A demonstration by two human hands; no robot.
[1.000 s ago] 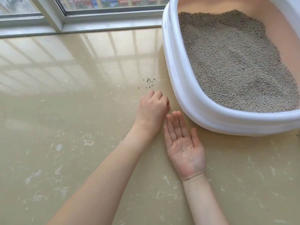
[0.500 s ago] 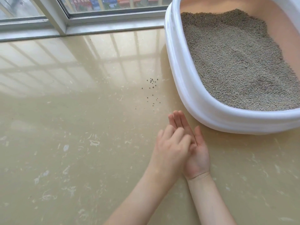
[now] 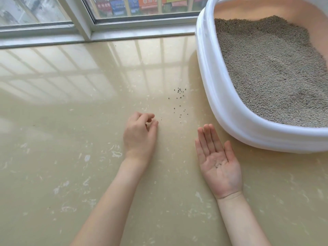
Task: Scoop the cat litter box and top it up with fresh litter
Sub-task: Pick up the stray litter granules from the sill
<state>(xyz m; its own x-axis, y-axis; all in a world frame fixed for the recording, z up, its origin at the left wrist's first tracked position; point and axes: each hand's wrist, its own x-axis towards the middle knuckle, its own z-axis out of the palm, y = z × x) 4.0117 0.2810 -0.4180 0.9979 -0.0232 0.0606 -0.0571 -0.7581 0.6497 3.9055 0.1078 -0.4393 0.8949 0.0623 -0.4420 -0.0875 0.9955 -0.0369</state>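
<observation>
The litter box (image 3: 230, 110) is seen at 2 o'clock on the glossy floor (image 3: 71, 139), its grey litter (image 3: 275, 71) heaped inside. Spilled granules (image 3: 179, 103) are scattered just beside its wall, at 12 o'clock. The left hand (image 3: 140, 132) is held over the floor near them, fingers loosely curled, nothing visibly pinched. The right hand (image 3: 219, 162) is laid palm-up, fingers straight, with 2 or 3 granules cupped. These could be tipped out if the palm tilts, and the loose pellets could be rolled farther by a careless sweep.

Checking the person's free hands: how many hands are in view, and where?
2. The left hand hovers over the floor near spilled granules; the right hand lies palm-up beside the litter box.
</observation>
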